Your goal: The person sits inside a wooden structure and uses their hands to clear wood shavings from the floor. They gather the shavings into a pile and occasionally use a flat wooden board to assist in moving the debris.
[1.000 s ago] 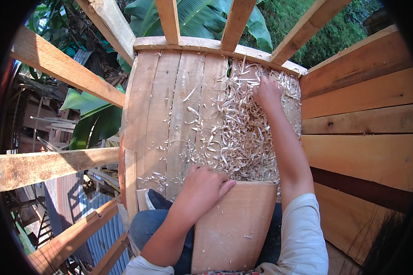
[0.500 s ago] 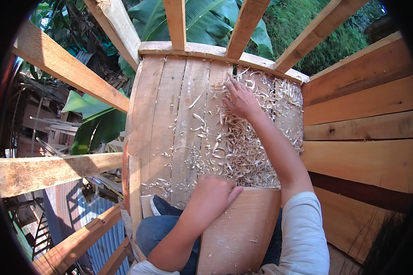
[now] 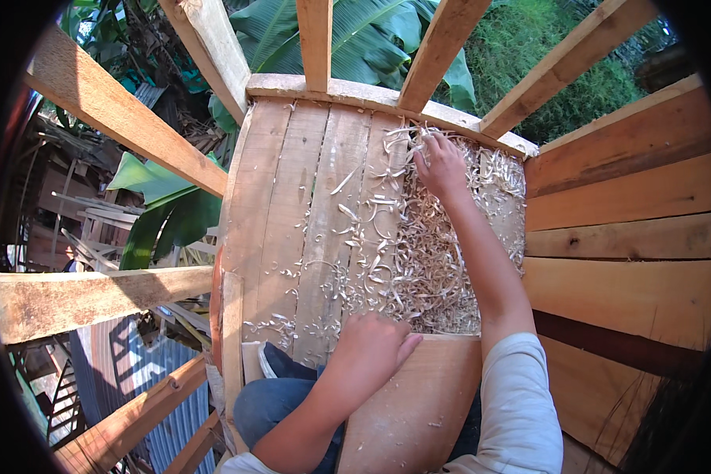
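Curly pale wood shavings [image 3: 430, 253] lie in a thick layer over the right half of a plank floor [image 3: 284, 197]. My right hand [image 3: 441, 164] is stretched out to the far end of them, near the floor. Its fingers are loosely bent, with the thumb apart, and their tips are partly hidden among the shavings. My left hand [image 3: 371, 346] is closed over the far left corner of a flat wooden board [image 3: 415, 403]. Its thumb lies along the board's top, while the other fingers are mostly out of sight. The board rests across my lap.
A low wooden sill [image 3: 355, 91] closes the far end, with upright posts [image 3: 314, 43] rising from it. Plank walling [image 3: 616, 237] stands on the right. Open beams [image 3: 103, 300] line the left, above metal roofing sheets [image 3: 166, 371]. My shoe [image 3: 284, 363] is beside the board.
My right hand has moved to the right across the shavings, and its spread fingers have drawn in. My left hand stays at the board's corner. The view has shifted slightly.
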Available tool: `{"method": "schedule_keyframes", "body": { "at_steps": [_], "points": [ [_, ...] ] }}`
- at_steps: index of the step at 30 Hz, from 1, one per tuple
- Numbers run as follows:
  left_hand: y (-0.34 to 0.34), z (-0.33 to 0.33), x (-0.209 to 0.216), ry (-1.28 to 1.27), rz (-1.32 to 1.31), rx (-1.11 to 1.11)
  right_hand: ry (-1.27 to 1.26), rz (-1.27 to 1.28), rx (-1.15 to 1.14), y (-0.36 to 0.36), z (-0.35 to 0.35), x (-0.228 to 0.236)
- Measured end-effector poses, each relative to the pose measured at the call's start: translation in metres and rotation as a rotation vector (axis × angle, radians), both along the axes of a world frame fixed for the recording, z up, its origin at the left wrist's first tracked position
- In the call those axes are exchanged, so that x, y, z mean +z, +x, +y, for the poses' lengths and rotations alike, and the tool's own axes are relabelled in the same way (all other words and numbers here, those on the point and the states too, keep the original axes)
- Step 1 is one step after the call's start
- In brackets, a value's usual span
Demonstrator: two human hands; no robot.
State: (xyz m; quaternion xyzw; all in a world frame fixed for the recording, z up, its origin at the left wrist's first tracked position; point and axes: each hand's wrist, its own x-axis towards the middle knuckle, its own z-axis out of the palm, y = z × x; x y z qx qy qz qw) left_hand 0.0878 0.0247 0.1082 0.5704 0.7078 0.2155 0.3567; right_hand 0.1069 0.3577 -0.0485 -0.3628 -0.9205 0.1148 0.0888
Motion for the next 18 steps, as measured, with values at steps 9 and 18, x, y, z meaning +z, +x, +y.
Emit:
{"method": "schedule_keyframes", "body": {
  "at_steps": [9, 18],
  "points": [
    [-0.006, 0.002, 0.005, -0.093, -0.109, -0.006, 0.075, 0.097, 0.147, -0.011, -0.021, -0.010],
    [-0.034, 0.033, -0.003, 0.030, -0.076, 0.094, 0.067, -0.166, 0.138, 0.042, -0.006, -0.005]
  ]
}}
